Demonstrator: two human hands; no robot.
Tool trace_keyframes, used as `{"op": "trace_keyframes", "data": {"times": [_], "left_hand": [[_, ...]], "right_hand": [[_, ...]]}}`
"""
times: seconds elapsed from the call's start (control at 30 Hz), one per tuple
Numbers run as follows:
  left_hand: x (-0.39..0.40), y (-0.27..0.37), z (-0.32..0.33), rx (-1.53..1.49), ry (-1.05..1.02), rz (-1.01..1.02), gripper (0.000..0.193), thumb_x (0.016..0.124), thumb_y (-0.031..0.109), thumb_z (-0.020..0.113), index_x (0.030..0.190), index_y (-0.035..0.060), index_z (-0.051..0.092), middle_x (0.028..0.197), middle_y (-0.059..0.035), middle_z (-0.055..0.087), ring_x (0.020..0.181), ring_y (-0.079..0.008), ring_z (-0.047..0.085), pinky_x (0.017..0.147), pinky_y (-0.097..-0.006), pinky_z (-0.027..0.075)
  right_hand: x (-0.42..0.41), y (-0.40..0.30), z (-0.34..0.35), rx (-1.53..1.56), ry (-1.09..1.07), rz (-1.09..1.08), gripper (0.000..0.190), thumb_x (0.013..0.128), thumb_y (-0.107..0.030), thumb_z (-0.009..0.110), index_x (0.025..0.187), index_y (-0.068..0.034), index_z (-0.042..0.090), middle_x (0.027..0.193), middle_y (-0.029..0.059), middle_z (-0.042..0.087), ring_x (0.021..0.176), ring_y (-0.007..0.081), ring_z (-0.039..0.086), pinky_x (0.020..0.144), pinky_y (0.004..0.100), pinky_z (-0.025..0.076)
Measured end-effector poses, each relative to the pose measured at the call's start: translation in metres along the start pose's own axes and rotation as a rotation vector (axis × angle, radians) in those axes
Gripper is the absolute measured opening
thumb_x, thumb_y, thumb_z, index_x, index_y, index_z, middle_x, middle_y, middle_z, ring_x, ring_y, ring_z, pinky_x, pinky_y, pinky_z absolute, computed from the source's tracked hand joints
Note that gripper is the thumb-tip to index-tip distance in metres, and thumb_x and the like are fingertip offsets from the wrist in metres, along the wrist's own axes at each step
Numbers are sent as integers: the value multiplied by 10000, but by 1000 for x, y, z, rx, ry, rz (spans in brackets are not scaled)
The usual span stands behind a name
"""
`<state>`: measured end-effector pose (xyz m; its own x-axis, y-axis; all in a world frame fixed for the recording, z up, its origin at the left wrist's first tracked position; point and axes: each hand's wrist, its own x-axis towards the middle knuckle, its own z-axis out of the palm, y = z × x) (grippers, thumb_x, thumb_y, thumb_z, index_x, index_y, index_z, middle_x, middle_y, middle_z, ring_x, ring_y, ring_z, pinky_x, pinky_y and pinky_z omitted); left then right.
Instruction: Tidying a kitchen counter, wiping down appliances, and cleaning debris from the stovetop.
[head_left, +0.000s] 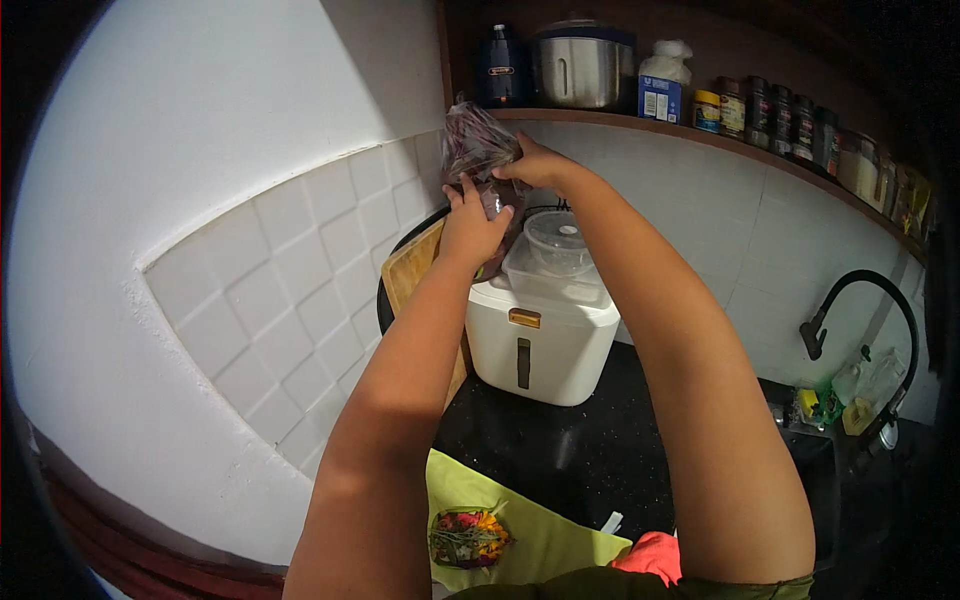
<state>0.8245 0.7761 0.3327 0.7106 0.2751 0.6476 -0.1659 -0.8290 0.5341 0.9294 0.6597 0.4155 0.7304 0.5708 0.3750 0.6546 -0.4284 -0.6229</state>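
A clear plastic bag (480, 139) with dark reddish-purple contents stands at the back, on or behind the lid of a white lidded bin (544, 349); its base is partly hidden. My right hand (541, 163) pinches the bag's side near the top. Lower down, my left hand (474, 231) wraps around the bag, thumb on one side and fingers on the other. Just right of the bag, a round clear plastic container (559, 244) sits on a wider clear container (551, 281) on the bin lid.
A wooden cutting board (412, 259) leans left of the bin. Overhead runs a wooden shelf (600, 118) with a steel pot (585, 71) and several jars. A flower offering (469, 538) lies on green cloth (540, 517) near me. At right, a black faucet (862, 277) arches over a sink (814, 480).
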Motion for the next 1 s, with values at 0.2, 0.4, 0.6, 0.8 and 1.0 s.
{"op": "trace_keyframes", "data": {"times": [0.2,0.4,0.6,0.8,1.0], "left_hand": [[-3,2,-1,29,42,-23,945,792,420,621,1416,-59,97,1406,-404,109,1179,-485,433,977,-403,406],[-7,5,-1,25,4,-75,930,808,426,608,1413,-63,99,1411,-397,105,1200,-465,424,987,-398,399],[-6,4,5,-31,-21,-79,983,775,466,631,1418,-56,102,1405,-405,112,1240,-471,369,1006,-395,372],[-20,10,-2,53,-17,-29,1121,660,452,725,1451,50,40,1433,-374,69,1177,-473,447,961,-406,423],[-22,11,-1,51,-7,50,999,669,355,731,1456,141,155,1440,-361,67,1164,-477,456,953,-419,428]], "right_hand": [[-12,-10,7,-148,21,44,1041,746,-270,716,1444,12,-3,1438,266,275,1320,346,322,1069,349,267],[-20,-9,8,-279,16,86,1022,760,-276,706,1443,12,1,1413,280,309,1320,361,320,1076,350,262],[0,20,11,-280,14,-25,1081,758,-383,704,1456,-105,-73,1447,339,113,1317,444,270,1076,417,293],[-5,15,15,-268,46,6,1061,760,-409,697,1462,-136,-51,1443,346,104,1313,463,262,1082,436,281],[-12,11,11,-284,35,23,1017,776,-447,664,1467,-152,-21,1445,347,95,1315,478,243,1086,460,259]]}}
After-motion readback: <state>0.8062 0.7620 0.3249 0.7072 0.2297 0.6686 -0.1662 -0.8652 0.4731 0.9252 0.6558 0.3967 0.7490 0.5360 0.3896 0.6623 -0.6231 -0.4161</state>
